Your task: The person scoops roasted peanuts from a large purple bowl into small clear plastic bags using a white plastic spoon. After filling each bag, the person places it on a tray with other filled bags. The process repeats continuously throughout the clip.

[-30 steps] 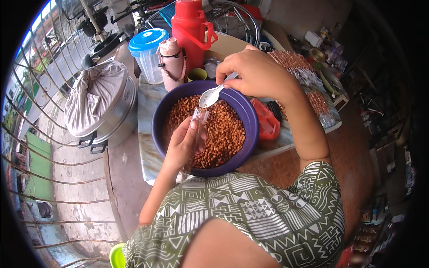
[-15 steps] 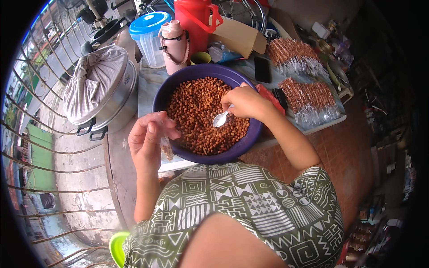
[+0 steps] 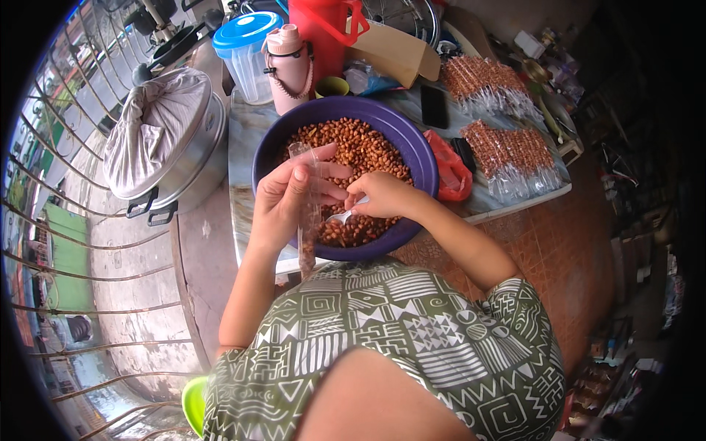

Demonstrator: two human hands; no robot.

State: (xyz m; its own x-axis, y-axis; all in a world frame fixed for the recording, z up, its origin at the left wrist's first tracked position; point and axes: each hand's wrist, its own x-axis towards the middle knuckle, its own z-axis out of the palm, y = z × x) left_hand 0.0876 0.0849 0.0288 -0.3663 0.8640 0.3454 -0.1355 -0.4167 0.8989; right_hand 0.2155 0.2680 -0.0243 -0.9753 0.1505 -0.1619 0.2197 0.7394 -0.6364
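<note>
A purple basin (image 3: 425, 158) on the table holds many reddish-brown peanuts (image 3: 368, 140). Over its near left side, my left hand (image 3: 281, 197) holds a long, narrow clear plastic bag (image 3: 307, 239) between thumb and fingers. The bag hangs upright, with a few brownish pieces near its bottom end. My right hand (image 3: 386, 195) grips a small white plastic spoon (image 3: 340, 217) by its handle, low over the peanuts. The spoon's bowl is beside the bag, and the fingers partly cover its handle.
Filled narrow bags (image 3: 511, 154) lie in two rows at right, near a red plastic bag (image 3: 448, 173) and a black phone (image 3: 434, 106). Behind the basin stand a pink bottle (image 3: 288, 73), a blue-lidded container (image 3: 250, 62) and a red pitcher (image 3: 320, 33). A cloth-covered pot (image 3: 165, 140) is left.
My left hand has moved right and up over the basin with the bag, which now hangs straighter. The right hand has brought the spoon left and nearer, toward the bag.
</note>
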